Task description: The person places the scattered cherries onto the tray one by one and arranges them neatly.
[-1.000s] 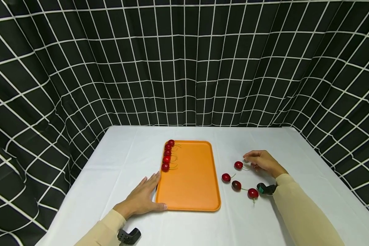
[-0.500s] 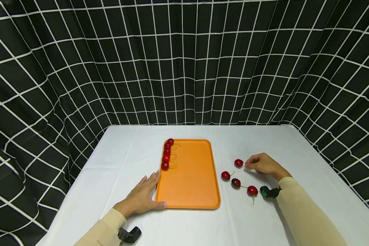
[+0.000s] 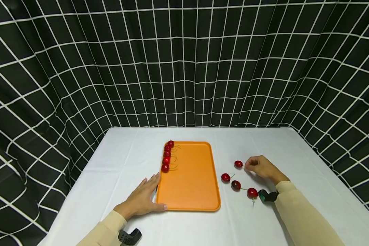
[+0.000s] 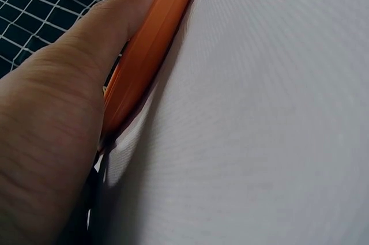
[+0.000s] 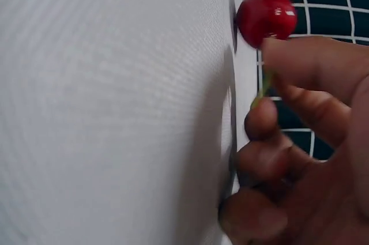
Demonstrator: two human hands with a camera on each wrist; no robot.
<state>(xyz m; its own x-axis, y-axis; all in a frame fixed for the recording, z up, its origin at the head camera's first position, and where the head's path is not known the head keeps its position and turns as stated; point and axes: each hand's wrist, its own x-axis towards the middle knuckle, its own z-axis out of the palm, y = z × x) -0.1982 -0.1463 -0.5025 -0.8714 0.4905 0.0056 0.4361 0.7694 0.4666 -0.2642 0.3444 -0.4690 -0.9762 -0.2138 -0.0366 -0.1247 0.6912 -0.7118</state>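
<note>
An orange tray (image 3: 192, 188) lies on the white table, with several red cherries (image 3: 165, 167) in a row along its left rim, stems pointing right. My left hand (image 3: 141, 199) rests at the tray's near left corner, fingers spread along the side and thumb on the front edge. In the left wrist view the thumb (image 4: 109, 20) lies straight against the tray's rim (image 4: 153, 49). Right of the tray, my right hand (image 3: 262, 168) pinches the stem of a cherry (image 3: 238, 164) between thumb and fingertips. Seen from the right wrist, the glossy cherry (image 5: 267, 17) sits just past the fingertips.
Three more cherries lie between the tray and the right forearm: one by the tray (image 3: 226, 177), a darker one (image 3: 235, 185) and one near the wrist camera (image 3: 252, 193). A black cloth with a white grid (image 3: 184, 68) hangs around the table.
My right hand has come down beside the farthest loose cherry and its fingers have closed on the stem. The left hand and tray stay in place.
</note>
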